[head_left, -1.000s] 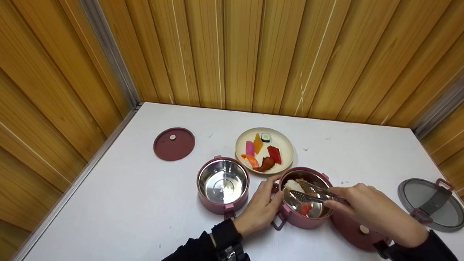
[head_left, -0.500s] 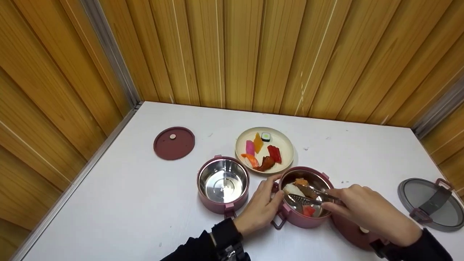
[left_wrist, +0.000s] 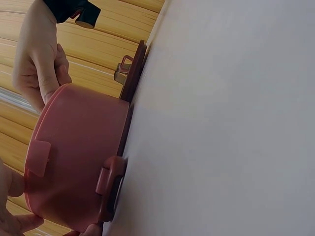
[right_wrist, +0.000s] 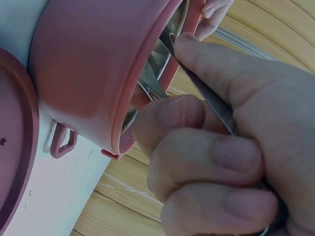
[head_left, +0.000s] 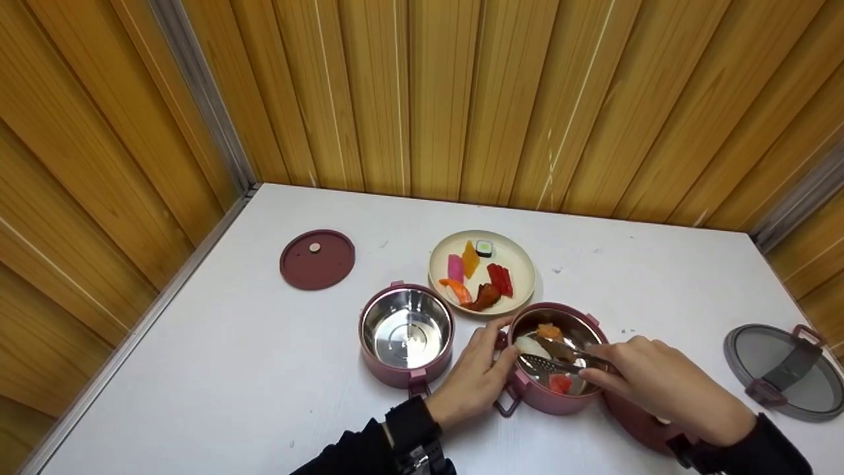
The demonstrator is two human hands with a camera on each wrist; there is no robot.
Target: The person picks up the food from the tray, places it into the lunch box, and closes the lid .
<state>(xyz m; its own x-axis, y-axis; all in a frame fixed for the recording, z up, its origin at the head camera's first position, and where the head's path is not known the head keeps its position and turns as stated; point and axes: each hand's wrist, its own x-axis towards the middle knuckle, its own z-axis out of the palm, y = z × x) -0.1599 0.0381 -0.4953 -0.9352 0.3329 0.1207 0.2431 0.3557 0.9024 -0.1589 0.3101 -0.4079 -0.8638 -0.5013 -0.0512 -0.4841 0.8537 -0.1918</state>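
In the head view, a right hand (head_left: 659, 389) pinches metal tongs (head_left: 557, 366), their long axis crosswise and tips pointing just past 9 o'clock inside the pink pot (head_left: 554, 403); the left hand (head_left: 469, 388), fingers spread, touches the pot's 9 o'clock side.

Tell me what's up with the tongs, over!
Left grip holds the pot with food inside. Right grip holds tongs, tips inside pot; can't tell if anything's pinched. Maroon lid beside pot, not blocking.

Wht tbl (head_left: 231, 369) w/ 2 pink pots (head_left: 392, 378), 3 lids (head_left: 323, 269), cream plate (head_left: 522, 265)
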